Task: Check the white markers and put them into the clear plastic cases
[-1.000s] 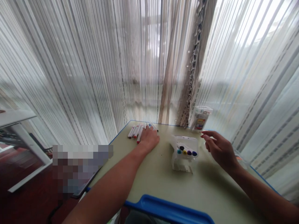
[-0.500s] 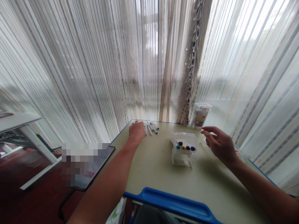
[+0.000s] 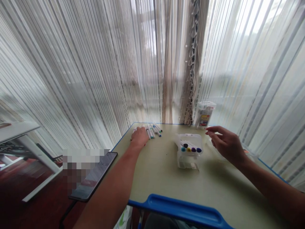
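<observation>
My left hand (image 3: 139,137) lies at the far left corner of the pale green table (image 3: 166,171), fingers curled over a row of white marker pens (image 3: 152,130); whether it grips one is hidden. My right hand (image 3: 226,142) hovers above the table's right side with fingers spread and nothing in them. Between the hands stands a clear plastic marker case (image 3: 189,151) with several coloured pen caps showing at its top.
A second clear box with a red label (image 3: 204,115) stands at the back near the sheer striped curtains (image 3: 95,70). A blue handle rim (image 3: 181,211) runs along the near edge. A dark tablet (image 3: 95,175) juts out at the left, beside a white desk (image 3: 26,140).
My left hand slid left along the row of pens, uncovering the right-hand ones, and now sits at the left end. My right hand has barely moved.
</observation>
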